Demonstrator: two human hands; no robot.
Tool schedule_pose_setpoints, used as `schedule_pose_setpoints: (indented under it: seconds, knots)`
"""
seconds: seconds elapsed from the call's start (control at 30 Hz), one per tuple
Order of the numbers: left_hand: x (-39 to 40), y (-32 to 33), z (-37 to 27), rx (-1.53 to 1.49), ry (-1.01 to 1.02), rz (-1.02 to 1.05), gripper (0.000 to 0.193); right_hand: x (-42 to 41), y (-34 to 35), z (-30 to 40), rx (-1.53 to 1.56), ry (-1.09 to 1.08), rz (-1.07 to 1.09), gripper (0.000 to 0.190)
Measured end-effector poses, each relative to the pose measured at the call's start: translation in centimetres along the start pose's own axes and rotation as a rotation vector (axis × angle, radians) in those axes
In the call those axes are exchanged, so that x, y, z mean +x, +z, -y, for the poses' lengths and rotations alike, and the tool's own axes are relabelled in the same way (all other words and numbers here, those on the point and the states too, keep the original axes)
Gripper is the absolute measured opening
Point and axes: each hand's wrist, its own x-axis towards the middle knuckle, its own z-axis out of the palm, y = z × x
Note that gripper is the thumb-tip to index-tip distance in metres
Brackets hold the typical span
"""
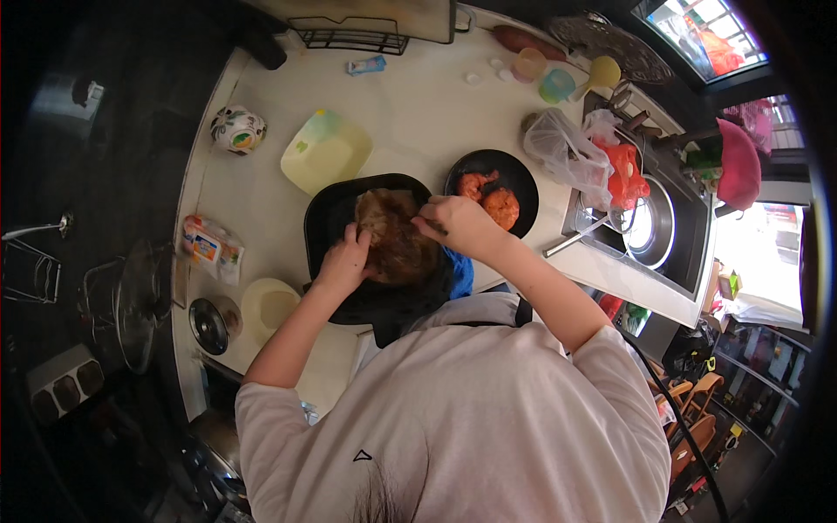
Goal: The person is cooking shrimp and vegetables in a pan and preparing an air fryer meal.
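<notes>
A black air fryer basket (pixel 327 301) with its handle toward me sits at the counter's near edge. Inside it lies a crumpled, brown-stained paper liner (pixel 399 245). My left hand (pixel 345 258) holds the liner's left side, thumb low and fingers above. On the opposite side, my right hand (pixel 461 225) pinches the liner's edge, fingers curled inward. Just beyond the right hand is a round black plate (pixel 531 209) with red-coated pieces of meat (pixel 501 208), partly hidden by that hand. A blue cloth (pixel 461 274) hangs against the basket's right side.
A pale green square bowl (pixel 327 153) stands behind the basket. To the left are a patterned jar (pixel 239 129), a tissue pack (pixel 212 248), a lidded pot (pixel 212 325) and a cream bowl (pixel 269 307). Plastic bags (pixel 569 153) lie beside the sink (pixel 680 261) on the right.
</notes>
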Motion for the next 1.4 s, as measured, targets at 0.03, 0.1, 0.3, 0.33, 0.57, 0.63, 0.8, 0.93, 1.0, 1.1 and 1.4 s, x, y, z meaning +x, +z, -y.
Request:
schedule_pose_setpoints:
  seconds: [0.03,0.1,0.3,0.33,0.57,0.63,0.8,0.93,1.0,1.1,1.4]
  knots:
    - [0.0,0.1,0.0,-0.003,-0.002,-0.002,0.067,0.0,-0.2,-0.5,0.099,-0.001,0.003,0.025]
    - [0.1,0.1,-0.1,-0.026,-0.016,0.002,0.062,-0.1,-0.3,-0.9,0.196,-0.001,0.009,0.024]
    - [0.5,1.4,0.9,-0.022,0.037,-0.097,0.056,-0.7,-1.4,-0.4,0.7,0.376,-0.048,0.024]
    - [0.6,1.4,0.8,-0.021,0.039,-0.097,0.056,-0.7,-1.4,-0.4,0.7,0.377,-0.05,0.024]
    - [0.6,0.1,-0.5,-0.1,0.077,-0.116,0.104,-0.8,-0.2,1.0,0.691,0.273,-0.093,0.022]
    - [0.8,-0.6,-0.8,-0.088,0.097,-0.1,0.112,-1.1,0.2,1.2,0.597,0.002,-0.144,0.018]
    - [1.9,-1.0,-0.6,-0.024,0.062,0.088,0.081,-1.9,0.0,2.1,0.514,0.007,-0.077,0.017]
    - [2.1,-0.6,-0.3,-0.008,0.064,0.089,0.069,-2.7,-2.6,3.3,0.493,0.091,-0.12,0.018]
    - [2.0,-0.5,-0.1,-0.019,0.071,0.076,0.063,-2.6,-4.9,3.9,0.385,0.271,-0.119,0.017]
    - [2.1,-0.2,-0.3,0.009,0.057,0.062,0.054,-2.1,-2.8,2.8,0.205,0.248,-0.106,0.026]
    - [1.6,-0.7,0.7,0.023,0.013,-0.094,0.025,-2.3,-0.8,2.6,0.766,0.493,-0.046,0.033]
